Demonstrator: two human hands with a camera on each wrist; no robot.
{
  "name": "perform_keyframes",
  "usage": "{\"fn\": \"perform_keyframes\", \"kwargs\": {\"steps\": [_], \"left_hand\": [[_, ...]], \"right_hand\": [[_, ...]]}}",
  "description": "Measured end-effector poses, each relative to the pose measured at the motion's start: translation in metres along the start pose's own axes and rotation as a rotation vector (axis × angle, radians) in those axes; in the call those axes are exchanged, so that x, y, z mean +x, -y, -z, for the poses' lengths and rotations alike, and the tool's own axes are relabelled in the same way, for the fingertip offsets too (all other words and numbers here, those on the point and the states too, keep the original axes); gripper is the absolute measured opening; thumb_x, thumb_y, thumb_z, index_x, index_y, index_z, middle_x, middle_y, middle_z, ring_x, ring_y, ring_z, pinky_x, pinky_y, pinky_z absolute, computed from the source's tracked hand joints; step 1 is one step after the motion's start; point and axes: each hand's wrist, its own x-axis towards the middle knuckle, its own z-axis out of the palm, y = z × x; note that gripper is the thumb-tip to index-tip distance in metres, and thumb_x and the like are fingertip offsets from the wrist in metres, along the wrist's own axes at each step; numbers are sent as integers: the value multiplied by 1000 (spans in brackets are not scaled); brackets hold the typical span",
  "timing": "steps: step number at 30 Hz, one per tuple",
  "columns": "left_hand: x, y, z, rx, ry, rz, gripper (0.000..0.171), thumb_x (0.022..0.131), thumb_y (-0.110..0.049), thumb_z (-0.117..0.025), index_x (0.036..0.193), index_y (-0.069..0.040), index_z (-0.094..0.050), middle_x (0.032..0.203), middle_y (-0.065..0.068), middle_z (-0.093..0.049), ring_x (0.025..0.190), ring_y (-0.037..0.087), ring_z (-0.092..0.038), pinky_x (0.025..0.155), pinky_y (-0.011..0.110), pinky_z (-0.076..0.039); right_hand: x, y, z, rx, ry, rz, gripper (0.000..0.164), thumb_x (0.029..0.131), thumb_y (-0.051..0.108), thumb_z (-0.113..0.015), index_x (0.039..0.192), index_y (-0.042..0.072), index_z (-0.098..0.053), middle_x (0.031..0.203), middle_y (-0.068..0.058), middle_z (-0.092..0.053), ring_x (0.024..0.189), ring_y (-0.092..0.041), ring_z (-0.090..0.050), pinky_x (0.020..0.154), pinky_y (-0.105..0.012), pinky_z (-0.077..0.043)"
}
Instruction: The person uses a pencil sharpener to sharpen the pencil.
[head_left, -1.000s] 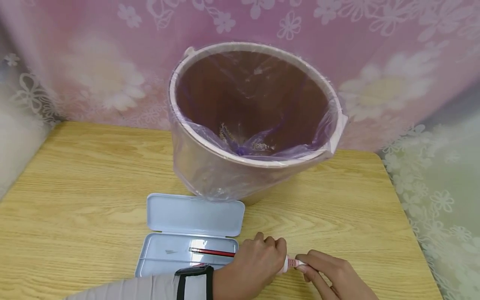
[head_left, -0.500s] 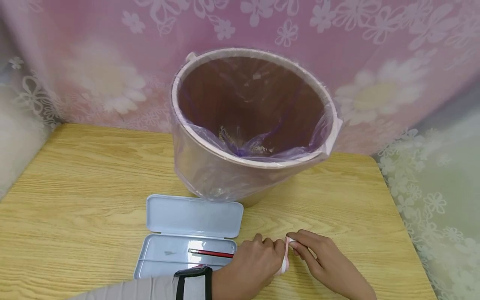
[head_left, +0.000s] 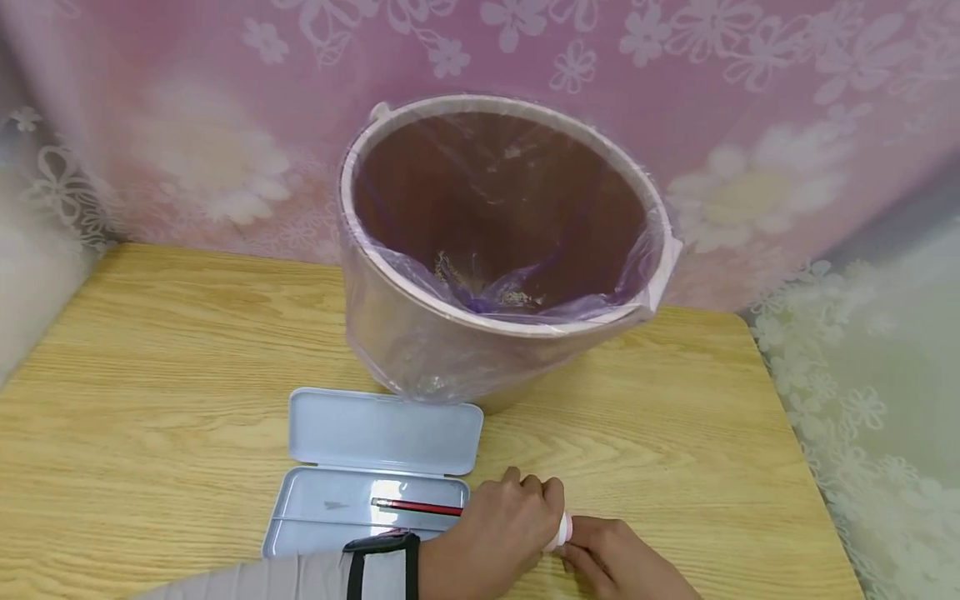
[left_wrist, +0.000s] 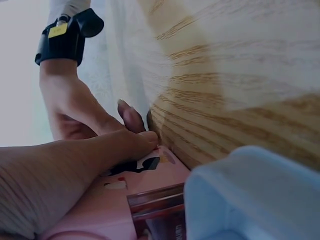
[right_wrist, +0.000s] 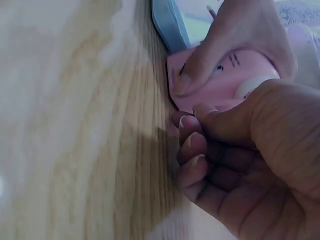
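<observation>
My left hand (head_left: 491, 533) grips a pink hand-crank pencil sharpener (right_wrist: 245, 67) from above, its thumb over the printed face. A dark see-through window (left_wrist: 159, 212) shows low on the sharpener's body. On the sharpener's right side, my right hand (head_left: 618, 558) pinches the crank between thumb and fingertips; the fingers mostly hide the crank. A red pencil (head_left: 420, 507) extends leftward from the left hand, over the open light-blue pencil case (head_left: 386, 429). The left hand covers the pencil's other end, so I cannot tell where it sits.
Behind the case stands a large bin (head_left: 450, 358) lined with a thin purple plastic bag. Something red (head_left: 395, 531) lies in the case's front compartment, partly hidden by the sleeve. A pink floral cloth (head_left: 480, 50) hangs behind the wooden table (head_left: 675, 425).
My right hand has swung the crank round, up from the right side, then down and closer to the left hand. The left hand keeps its grip, nearly still.
</observation>
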Motion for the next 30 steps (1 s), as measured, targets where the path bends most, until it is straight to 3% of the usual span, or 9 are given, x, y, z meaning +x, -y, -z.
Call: {"fn": "perform_keyframes", "kwargs": {"steps": [4, 8, 11, 14, 18, 22, 26, 30], "left_hand": [[0, 0, 0, -1, -13, -5, 32, 87, -34, -74, 76, -20, -48, 58, -9, -46, 50, 5, -40, 38, 18, -26], [0, 0, 1, -5, 8, -6, 30, 82, -28, -76, 77, -20, -48, 57, -9, -45, 50, 5, -38, 38, 18, -25], [0, 0, 2, -6, 11, -7, 29, 81, -26, -77, 77, -20, -49, 57, -9, -44, 50, 5, -38, 38, 18, -24], [1, 1, 1, -1, -17, -4, 29, 81, -26, -76, 75, -20, -48, 56, -9, -43, 50, 4, -37, 38, 18, -22], [0, 3, 0, -7, -22, 0, 33, 86, -29, -74, 72, -20, -45, 54, -9, -39, 49, 3, -31, 39, 18, -19], [0, 4, 0, -22, -37, -10, 37, 93, -35, -69, 70, -20, -43, 53, -9, -35, 49, 3, -26, 40, 18, -14], [0, 5, 1, -20, -107, -4, 40, 102, -36, -56, 68, -21, -41, 52, -9, -32, 47, 3, -24, 43, 19, -9], [1, 5, 1, -20, -215, 24, 46, 109, -29, -33, 65, -21, -39, 50, -9, -30, 46, 3, -21, 44, 19, -6]], "right_hand": [[-4, 6, -5, -13, -31, 59, 16, 101, 7, -59, 104, 19, -69, 88, 12, -67, 79, 13, -49, 64, -11, -46], [-10, 10, -5, -26, -40, 140, 17, 97, 2, -62, 91, 17, -64, 70, 11, -51, 71, 16, -37, 58, -4, -37], [-15, 16, 2, -67, -68, 192, 14, 94, 2, -67, 95, 16, -68, 69, 11, -52, 71, 17, -36, 59, 0, -33], [-19, 27, 14, -104, -165, 212, 19, 90, -2, -70, 103, 11, -72, 72, 13, -53, 69, 17, -38, 59, 1, -33], [-13, 41, 29, -154, -279, 144, 29, 88, -6, -70, 110, 12, -71, 78, 17, -53, 70, 13, -43, 60, -3, -36], [-3, 46, 38, -210, -298, 83, 32, 89, -5, -70, 110, 20, -69, 82, 21, -52, 73, 12, -46, 64, -4, -37], [4, 45, 43, -233, -306, 105, 33, 90, -6, -68, 108, 22, -66, 83, 20, -53, 73, 10, -47, 66, -5, -38], [9, 42, 46, -249, -293, 85, 32, 91, -7, -67, 110, 19, -67, 89, 18, -61, 76, 8, -50, 68, -6, -40]]}}
